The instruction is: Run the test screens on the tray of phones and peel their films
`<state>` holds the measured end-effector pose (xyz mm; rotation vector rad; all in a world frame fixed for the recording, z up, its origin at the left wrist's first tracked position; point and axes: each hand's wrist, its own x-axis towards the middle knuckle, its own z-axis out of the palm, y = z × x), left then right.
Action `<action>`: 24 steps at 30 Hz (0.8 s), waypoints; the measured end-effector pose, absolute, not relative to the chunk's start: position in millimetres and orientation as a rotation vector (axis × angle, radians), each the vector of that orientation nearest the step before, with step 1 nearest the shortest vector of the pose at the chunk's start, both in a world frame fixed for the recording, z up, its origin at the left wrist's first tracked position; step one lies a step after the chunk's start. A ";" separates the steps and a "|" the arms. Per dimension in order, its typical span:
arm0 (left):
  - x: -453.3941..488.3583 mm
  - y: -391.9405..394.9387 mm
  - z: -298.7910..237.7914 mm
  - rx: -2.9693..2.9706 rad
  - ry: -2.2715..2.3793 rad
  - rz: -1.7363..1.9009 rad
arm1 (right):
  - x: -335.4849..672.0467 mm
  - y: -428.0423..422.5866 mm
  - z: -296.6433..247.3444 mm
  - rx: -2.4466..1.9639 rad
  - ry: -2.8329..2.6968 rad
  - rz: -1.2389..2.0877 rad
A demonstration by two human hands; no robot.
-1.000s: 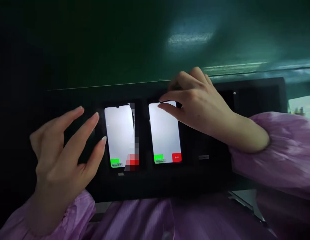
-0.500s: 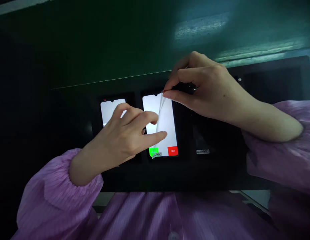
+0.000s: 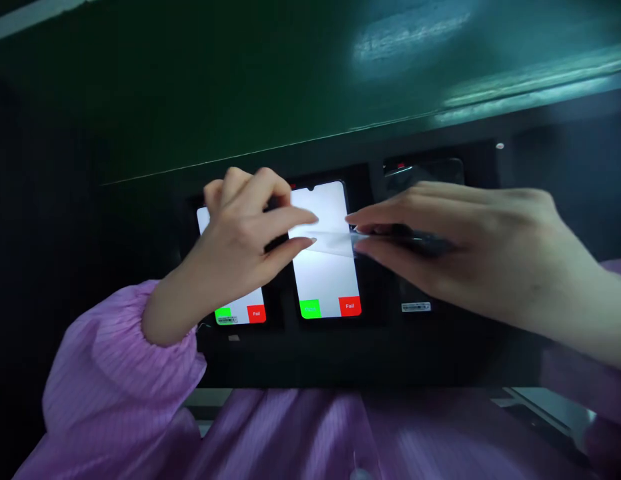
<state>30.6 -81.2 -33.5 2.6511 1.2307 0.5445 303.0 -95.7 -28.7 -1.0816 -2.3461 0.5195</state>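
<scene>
Two lit phones sit in a black tray point(image 3: 340, 353). The middle phone point(image 3: 326, 273) glows white, with a green box and a red "Fail" box at its bottom. A clear protective film point(image 3: 333, 241) stretches across it, held between both hands. My left hand point(image 3: 243, 237) pinches the film's left end and covers much of the left phone point(image 3: 240, 310). My right hand point(image 3: 465, 250) pinches the film's right end with thumb and forefinger. A dark, unlit phone point(image 3: 423, 175) lies in the tray behind my right hand.
A dark green surface point(image 3: 240, 87) rises behind the tray. Purple sleeves and a purple garment point(image 3: 300, 433) fill the lower part of the view. A small white label point(image 3: 415, 307) sits on the tray below my right hand.
The film has come off the middle phone. My right hand moved down and right with it; my left hand rose and took the film's other end. The left phone's bottom now shows.
</scene>
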 end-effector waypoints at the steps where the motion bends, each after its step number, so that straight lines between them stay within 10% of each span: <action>1: 21.8 -80.7 -28.4 2.645 1.306 0.494 | 300.4 -94.3 -28.0 -1.132 -2.324 0.446; 8: -44.4 -99.0 -5.4 2.545 1.903 0.187 | 295.7 -68.6 -15.6 -1.426 -2.203 0.517; 24: 5.1 -148.9 -29.8 2.709 1.121 0.369 | 305.7 -57.4 -29.7 -1.448 -2.032 0.733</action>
